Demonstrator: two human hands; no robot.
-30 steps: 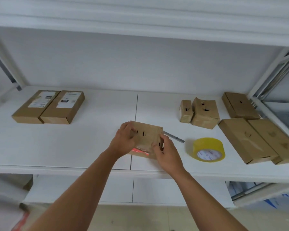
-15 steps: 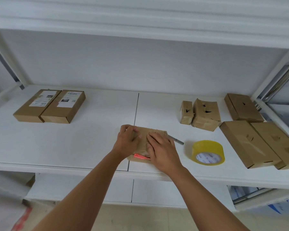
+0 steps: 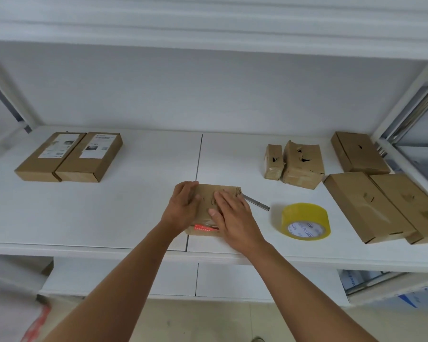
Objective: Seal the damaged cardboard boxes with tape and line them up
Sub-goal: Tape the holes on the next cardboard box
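A small torn cardboard box (image 3: 216,197) lies flat near the front edge of the white shelf (image 3: 109,213), at its middle, straddling the seam between the two shelf boards. Its long axis runs left to right, and a red printed strip shows on its near side. What it holds cannot be seen.

The left hand (image 3: 183,211) rests on the box's left part, its fingers (image 3: 187,187) lying over the far left corner. The right hand (image 3: 232,215) lies flat on top, fingers (image 3: 226,197) straight and together, pressing the torn surface.

A grey metal tool (image 3: 256,203) pokes out from behind the box to the right. Near it lies a yellow tape roll (image 3: 305,220). Further right are two punctured small boxes (image 3: 294,164) and three flat damaged boxes (image 3: 371,203). Far left, two labelled boxes (image 3: 69,156) sit side by side, touching.
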